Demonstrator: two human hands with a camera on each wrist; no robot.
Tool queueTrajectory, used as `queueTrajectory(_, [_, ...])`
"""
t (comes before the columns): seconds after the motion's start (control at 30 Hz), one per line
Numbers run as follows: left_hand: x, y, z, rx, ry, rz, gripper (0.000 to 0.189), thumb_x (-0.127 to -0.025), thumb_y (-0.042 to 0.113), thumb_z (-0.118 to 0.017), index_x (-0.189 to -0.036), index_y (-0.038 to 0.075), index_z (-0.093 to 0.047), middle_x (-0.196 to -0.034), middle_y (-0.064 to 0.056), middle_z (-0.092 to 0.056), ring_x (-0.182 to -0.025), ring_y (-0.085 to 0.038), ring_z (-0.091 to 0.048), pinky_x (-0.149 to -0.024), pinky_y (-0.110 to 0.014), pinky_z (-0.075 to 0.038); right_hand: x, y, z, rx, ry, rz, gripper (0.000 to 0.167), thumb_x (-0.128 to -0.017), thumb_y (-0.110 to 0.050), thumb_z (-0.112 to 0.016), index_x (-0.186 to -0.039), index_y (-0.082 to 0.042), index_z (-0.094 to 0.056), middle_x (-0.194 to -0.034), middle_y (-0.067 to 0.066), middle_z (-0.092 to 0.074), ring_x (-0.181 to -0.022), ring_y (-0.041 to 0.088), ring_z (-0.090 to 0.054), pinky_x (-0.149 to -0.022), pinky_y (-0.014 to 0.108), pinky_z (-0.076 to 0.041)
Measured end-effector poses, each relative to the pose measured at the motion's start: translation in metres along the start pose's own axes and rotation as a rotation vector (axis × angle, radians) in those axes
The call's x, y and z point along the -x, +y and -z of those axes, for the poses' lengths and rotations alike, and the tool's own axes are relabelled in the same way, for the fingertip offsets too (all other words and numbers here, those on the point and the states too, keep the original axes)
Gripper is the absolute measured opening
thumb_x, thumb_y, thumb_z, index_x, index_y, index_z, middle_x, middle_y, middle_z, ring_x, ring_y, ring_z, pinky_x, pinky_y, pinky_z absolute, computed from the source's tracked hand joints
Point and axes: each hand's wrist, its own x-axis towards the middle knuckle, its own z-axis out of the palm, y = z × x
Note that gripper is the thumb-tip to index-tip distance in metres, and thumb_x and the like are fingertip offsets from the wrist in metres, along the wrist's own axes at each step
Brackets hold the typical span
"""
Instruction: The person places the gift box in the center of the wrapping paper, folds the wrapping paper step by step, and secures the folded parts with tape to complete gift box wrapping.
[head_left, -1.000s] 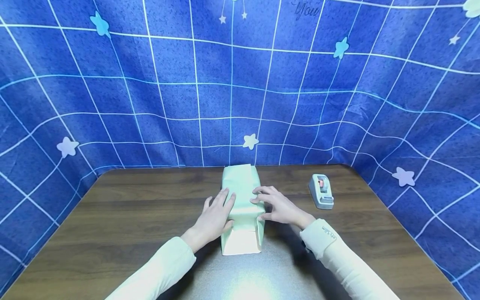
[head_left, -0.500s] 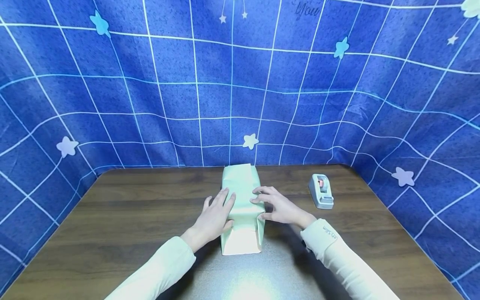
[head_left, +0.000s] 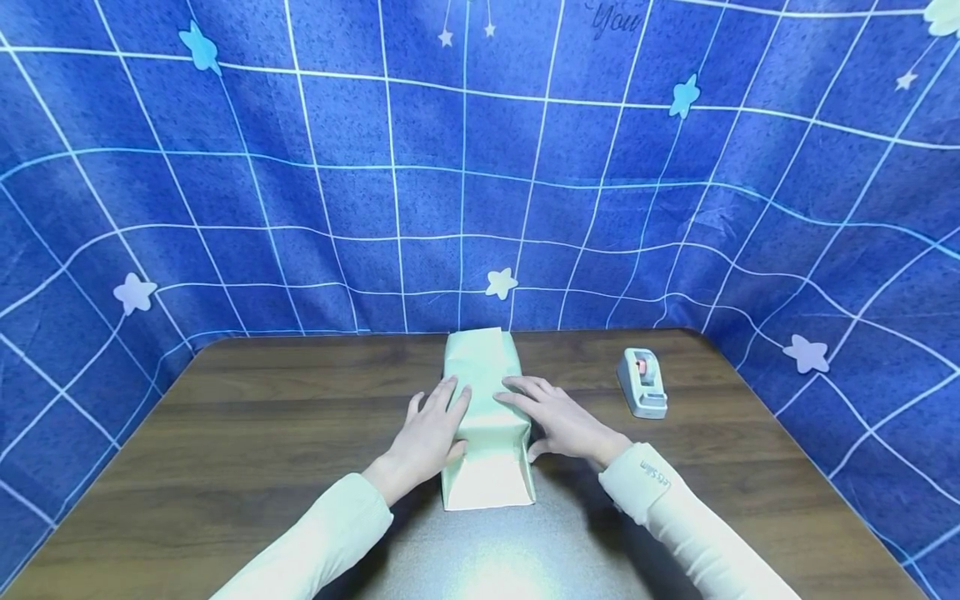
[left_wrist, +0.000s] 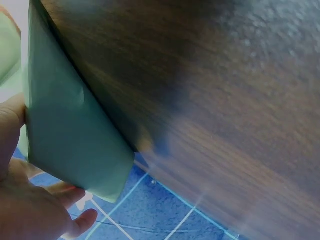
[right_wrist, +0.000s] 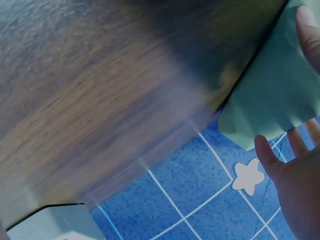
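A box-shaped parcel in pale green paper lies lengthwise on the table, its near end loose, with a lighter flap slanting down to the tabletop. On its left top edge rests my left hand, fingers extended and thumb by the near end. My right hand lies over the right top edge, fingertips on the paper and thumb low beside the near right corner. The left wrist view shows the parcel's green side between thumb and fingers; in the right wrist view the right thumb touches the other side.
A pale blue tape dispenser stands to the right of the parcel. Dark wood tabletop extends on both sides. Behind the table hangs a blue curtain with white grid lines and stars.
My right thumb has come off the near right paper fold and moved toward me. That fold now flares outward to the right. My right fingers shifted slightly; the left hand stays put.
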Motion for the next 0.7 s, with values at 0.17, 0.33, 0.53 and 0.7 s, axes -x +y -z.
queueTrajectory(0.17, [0.0, 0.001, 0.0, -0.01, 0.016, -0.005, 0.077, -0.077, 0.032, -0.072, -0.139, 0.005, -0.035, -0.145, -0.022, -0.028, -0.134, -0.035, -0.028, -0.1, -0.059, -0.029, -0.001, -0.002, -0.002, 0.008, 0.025, -0.02, 0.094, -0.058, -0.045, -0.076, -0.139, -0.017, -0.037, -0.145, 0.008, -0.033, -0.129, 0.027, -0.032, -0.09, 0.05, -0.041])
queueTrajectory(0.33, [0.0, 0.001, -0.001, -0.014, 0.014, 0.002, 0.077, -0.077, 0.032, -0.072, -0.139, 0.005, -0.035, -0.145, -0.022, -0.028, -0.134, -0.034, -0.028, -0.1, -0.059, -0.028, -0.004, -0.006, -0.003, 0.025, 0.045, -0.058, 0.091, -0.062, -0.047, -0.077, -0.138, -0.017, -0.039, -0.144, 0.006, -0.035, -0.128, 0.026, -0.034, -0.09, 0.048, -0.039])
queueTrajectory(0.53, [-0.001, 0.001, -0.002, -0.017, 0.007, 0.008, 0.077, -0.077, 0.033, -0.072, -0.139, 0.006, -0.034, -0.145, -0.022, -0.028, -0.134, -0.034, -0.028, -0.1, -0.059, -0.028, -0.007, -0.008, -0.008, 0.023, 0.081, -0.093, 0.078, -0.07, -0.041, -0.075, -0.136, -0.017, -0.041, -0.141, 0.007, -0.037, -0.125, 0.026, -0.036, -0.09, 0.048, -0.039])
queueTrajectory(0.7, [-0.002, 0.001, -0.002, -0.017, 0.006, 0.008, 0.077, -0.077, 0.032, -0.072, -0.139, 0.005, -0.035, -0.144, -0.022, -0.029, -0.134, -0.034, -0.028, -0.1, -0.059, -0.029, -0.01, -0.009, -0.009, 0.013, 0.092, -0.115, 0.074, -0.071, -0.044, -0.073, -0.133, -0.017, -0.043, -0.138, 0.007, -0.039, -0.123, 0.026, -0.036, -0.09, 0.047, -0.038])
